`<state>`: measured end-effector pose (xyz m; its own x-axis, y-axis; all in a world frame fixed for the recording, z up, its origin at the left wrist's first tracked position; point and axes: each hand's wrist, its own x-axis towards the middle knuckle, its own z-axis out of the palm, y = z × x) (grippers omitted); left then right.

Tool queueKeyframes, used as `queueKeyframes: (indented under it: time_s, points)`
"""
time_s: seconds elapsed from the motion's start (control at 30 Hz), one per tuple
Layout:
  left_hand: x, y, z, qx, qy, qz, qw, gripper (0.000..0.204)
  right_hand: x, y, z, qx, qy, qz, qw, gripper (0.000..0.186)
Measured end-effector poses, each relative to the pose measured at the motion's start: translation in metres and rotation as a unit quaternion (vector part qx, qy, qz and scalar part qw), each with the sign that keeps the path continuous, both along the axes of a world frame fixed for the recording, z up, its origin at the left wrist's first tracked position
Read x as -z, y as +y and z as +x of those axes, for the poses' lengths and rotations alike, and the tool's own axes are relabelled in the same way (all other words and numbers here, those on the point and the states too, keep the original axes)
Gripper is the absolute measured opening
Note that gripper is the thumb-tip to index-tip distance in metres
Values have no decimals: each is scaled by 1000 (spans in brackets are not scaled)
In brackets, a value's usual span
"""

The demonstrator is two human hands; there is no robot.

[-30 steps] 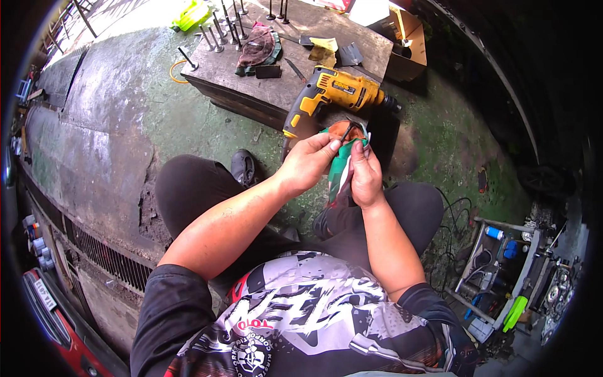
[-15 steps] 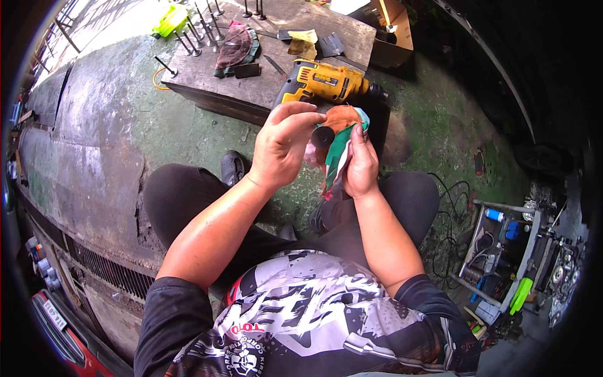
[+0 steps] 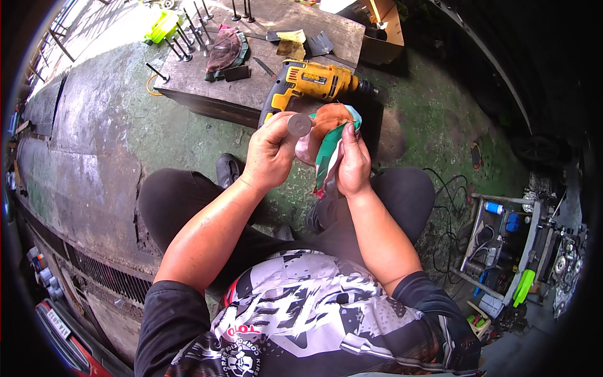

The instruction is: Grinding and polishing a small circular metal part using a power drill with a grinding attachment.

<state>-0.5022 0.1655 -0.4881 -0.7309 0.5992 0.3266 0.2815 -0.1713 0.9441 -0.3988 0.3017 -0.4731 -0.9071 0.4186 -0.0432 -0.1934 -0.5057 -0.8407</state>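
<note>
My left hand (image 3: 269, 152) grips an engine valve, its round dull grey head (image 3: 299, 125) turned up toward me and its stem mostly hidden. My right hand (image 3: 353, 164) holds a bunched cloth (image 3: 330, 151) of green, orange and pink pieces, with the thumb on top, right beside the valve. Just beyond both hands a yellow and black power drill (image 3: 320, 82) lies on a wooden block (image 3: 210, 93). On the same block stand several upright valves (image 3: 184, 44), along with a maroon rag (image 3: 223, 51), a dark flat piece (image 3: 237, 73), a thin tool (image 3: 264, 66) and yellow and grey abrasive sheets (image 3: 291, 49).
A cardboard box (image 3: 383, 41) is behind the block at the right. A tool cart (image 3: 496, 251) and black cables (image 3: 449, 213) lie to my lower right. My bent knees flank the hands. A floor grate (image 3: 113, 270) and a red car (image 3: 69, 336) are at lower left.
My left hand has shifted left and turned the valve so its head now faces up. The cloth has moved slightly left with my right hand. The view has shifted a little.
</note>
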Motion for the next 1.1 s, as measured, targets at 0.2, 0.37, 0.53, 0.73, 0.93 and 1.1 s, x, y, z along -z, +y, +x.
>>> queueKeyframes:
  time_s: [0.2,0.37,0.53,0.73,0.93,1.1]
  points:
    - [7,1,2,16,1,-50,999,12,-6,0,2,19,0,37,999,52]
    - [4,0,4,10,42,-90,995,12,-8,3,7,-5,43,78,996,57]
    - [-1,0,6,33,126,-159,979,21,5,5,8,30,5,321,947,45]
    - [11,-6,8,36,212,-216,953,34,1,8,4,59,-38,421,904,21]
    - [7,-2,14,60,134,-181,973,27,13,7,1,80,-119,44,989,15]
    - [3,3,12,78,73,-73,992,18,11,18,4,135,-129,57,981,19]
